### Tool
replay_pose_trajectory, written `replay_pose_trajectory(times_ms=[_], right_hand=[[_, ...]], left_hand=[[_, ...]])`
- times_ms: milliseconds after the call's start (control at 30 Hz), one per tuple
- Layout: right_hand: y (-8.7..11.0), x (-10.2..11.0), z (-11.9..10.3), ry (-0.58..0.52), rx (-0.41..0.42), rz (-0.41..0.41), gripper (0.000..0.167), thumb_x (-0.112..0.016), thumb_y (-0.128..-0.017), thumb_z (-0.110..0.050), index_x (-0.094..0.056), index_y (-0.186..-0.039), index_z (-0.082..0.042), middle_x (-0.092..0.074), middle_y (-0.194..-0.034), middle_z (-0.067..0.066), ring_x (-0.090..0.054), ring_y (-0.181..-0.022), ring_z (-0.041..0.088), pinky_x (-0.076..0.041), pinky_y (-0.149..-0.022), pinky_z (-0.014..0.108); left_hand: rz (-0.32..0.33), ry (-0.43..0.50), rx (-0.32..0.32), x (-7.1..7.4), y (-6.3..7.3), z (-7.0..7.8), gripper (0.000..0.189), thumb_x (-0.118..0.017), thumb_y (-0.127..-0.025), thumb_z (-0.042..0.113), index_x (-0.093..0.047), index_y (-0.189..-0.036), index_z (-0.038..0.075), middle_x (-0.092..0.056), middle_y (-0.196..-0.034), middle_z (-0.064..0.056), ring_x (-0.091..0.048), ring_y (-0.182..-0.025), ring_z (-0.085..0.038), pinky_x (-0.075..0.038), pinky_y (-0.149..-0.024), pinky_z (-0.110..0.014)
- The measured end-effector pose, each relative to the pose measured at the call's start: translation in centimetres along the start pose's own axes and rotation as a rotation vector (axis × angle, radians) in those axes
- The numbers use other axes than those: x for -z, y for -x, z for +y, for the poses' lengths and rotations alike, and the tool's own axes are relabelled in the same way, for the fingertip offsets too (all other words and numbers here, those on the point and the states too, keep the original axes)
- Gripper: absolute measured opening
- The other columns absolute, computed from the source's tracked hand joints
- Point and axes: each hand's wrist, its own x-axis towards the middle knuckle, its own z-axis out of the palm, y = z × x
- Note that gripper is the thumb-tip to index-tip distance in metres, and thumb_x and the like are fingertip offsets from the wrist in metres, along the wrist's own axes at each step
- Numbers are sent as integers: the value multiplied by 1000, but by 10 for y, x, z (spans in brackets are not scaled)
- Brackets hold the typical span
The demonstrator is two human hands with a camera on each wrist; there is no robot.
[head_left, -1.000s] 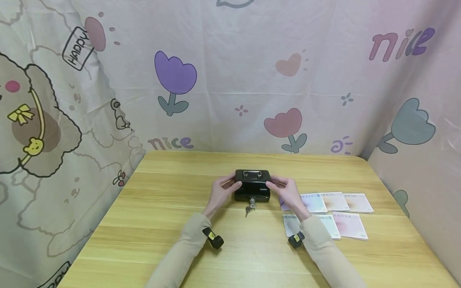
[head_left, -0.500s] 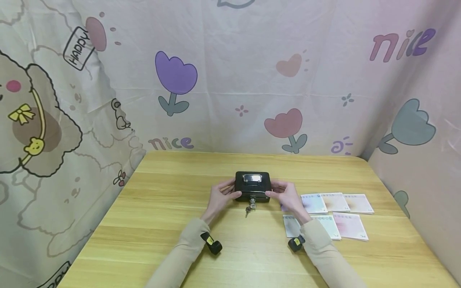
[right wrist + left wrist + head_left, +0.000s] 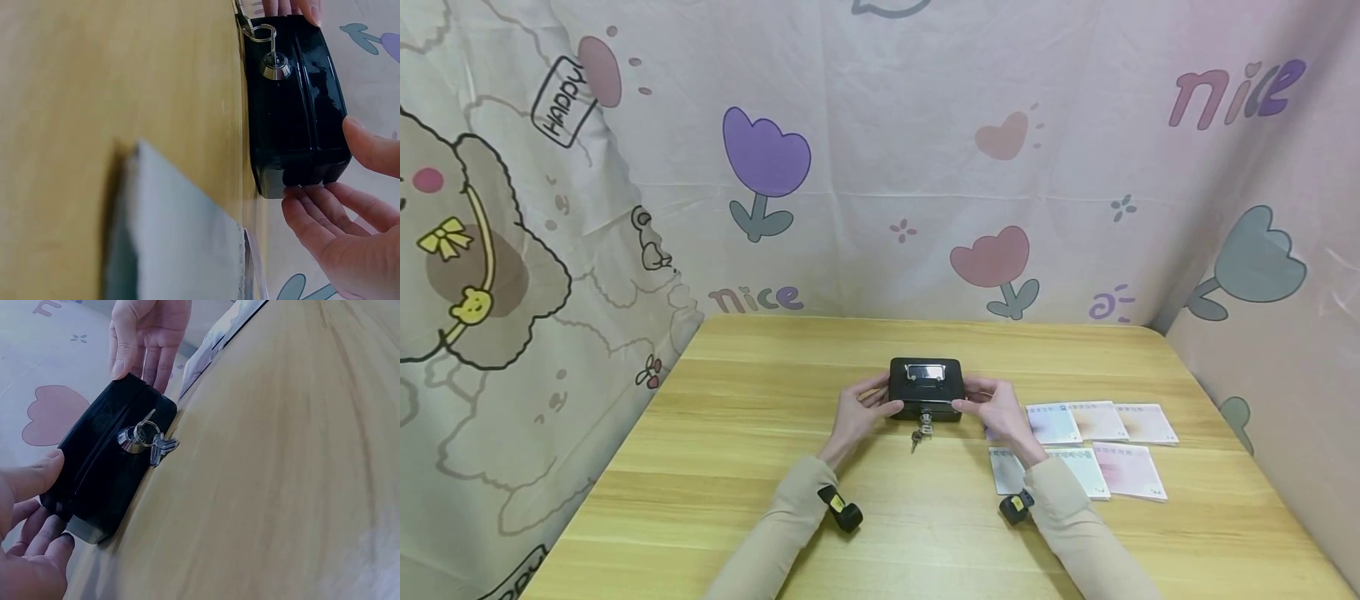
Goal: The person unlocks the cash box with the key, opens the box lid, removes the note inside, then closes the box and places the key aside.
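A small black cash box (image 3: 927,395) with a metal handle on its lid stands on the table, its lid lying down. From its front lock (image 3: 130,440) hangs a ring with keys (image 3: 164,447); one key sits in the lock. My left hand (image 3: 857,417) holds the box's left end, thumb at the lid's front corner and fingers at the side. At the opposite end, my right hand (image 3: 1002,412) grips likewise, its thumb on the lid edge and its fingers (image 3: 319,215) against the side wall, near the lid seam.
Several stacks of banknotes lie in two rows to the right, among them a pink stack (image 3: 1129,472) and a bluish stack (image 3: 1054,423). My right forearm passes over some of them. A printed cloth (image 3: 880,167) hangs behind the wooden table (image 3: 737,433).
The lid, tilted up a second ago, has come down onto the box. Both thumbs have lowered with it. Little differs over the last half second.
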Motion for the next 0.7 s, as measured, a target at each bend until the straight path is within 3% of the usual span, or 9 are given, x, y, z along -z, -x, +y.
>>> replay_pose_trajectory(times_ms=[200,333,500,600,700], right_hand=[[0,2,-2,4,0,-29,56,-76,-87,-11,-57,-139,0,-60,-140,23,-58,-131,39,-45,-115,51],[1,4,-2,-10,-7,-46,59,-76,-87,-10,-55,-141,0,-57,-143,23,-56,-133,40,-43,-116,52],[4,5,-1,-35,0,-56,65,-77,-86,-9,-50,-145,0,-54,-146,25,-54,-134,43,-45,-114,51],[6,5,0,-30,8,-26,66,-78,-85,-9,-51,-144,0,-56,-139,26,-59,-128,41,-53,-108,44],[7,4,-1,-4,12,28,58,-80,-83,-11,-57,-135,0,-60,-122,20,-65,-111,31,-57,-93,30]], left_hand=[[-79,-56,-49,3,-2,1,72,-81,-77,-2,-50,-142,-4,-51,-148,-26,-49,-139,-43,-39,-120,-48],[-187,-136,-43,4,-11,1,94,-85,-75,3,-35,-155,4,-34,-161,-22,-34,-149,-43,-29,-125,-53],[-305,-160,-25,3,-25,2,112,-86,-74,3,-17,-162,10,-18,-169,-16,-22,-155,-40,-21,-128,-51],[-329,-156,-20,2,-30,2,114,-86,-72,0,-16,-162,10,-21,-168,-16,-25,-154,-40,-22,-128,-52],[-324,-183,-24,2,-32,2,114,-87,-71,1,-19,-161,9,-24,-167,-16,-27,-152,-43,-24,-127,-54]])
